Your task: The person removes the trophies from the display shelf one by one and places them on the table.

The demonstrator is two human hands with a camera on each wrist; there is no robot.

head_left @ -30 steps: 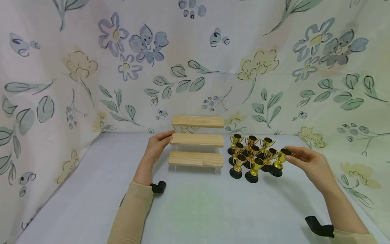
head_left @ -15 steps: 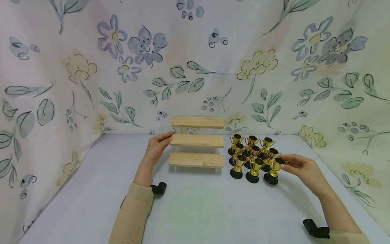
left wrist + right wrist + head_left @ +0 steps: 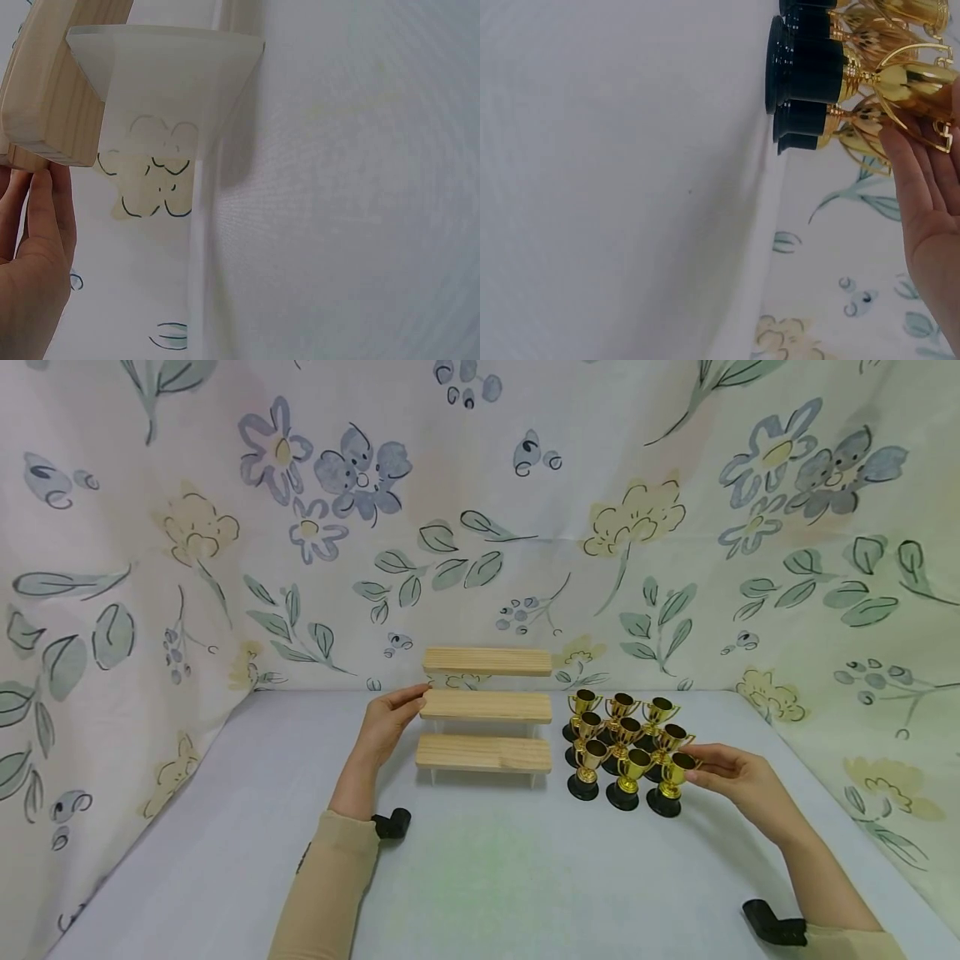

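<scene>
In the head view my right hand (image 3: pixel 738 777) pinches a small gold trophy cup (image 3: pixel 670 787) by its rim and handle. The trophy stands upright on its black base at the right end of the front row. In the right wrist view, fingers (image 3: pixel 909 169) reach past its handle. Behind and left of it are several gold and copper-coloured trophy cups (image 3: pixel 630 768) in close rows. My left hand (image 3: pixel 385 722) holds the left end of the middle plank of a three-step wooden display stand (image 3: pixel 483 704). In the left wrist view its fingertips (image 3: pixel 43 178) touch the plank's end.
The stand's front step (image 3: pixel 483 752) sits on short clear supports (image 3: pixel 172 75). A white cloth (image 3: pixel 495 868) covers the table. Behind it hangs a curtain (image 3: pixel 555 535) printed with flowers and leaves.
My right hand has moved left and towards me, bringing the trophy from the right side of the group into the front row. My left hand stays at the stand.
</scene>
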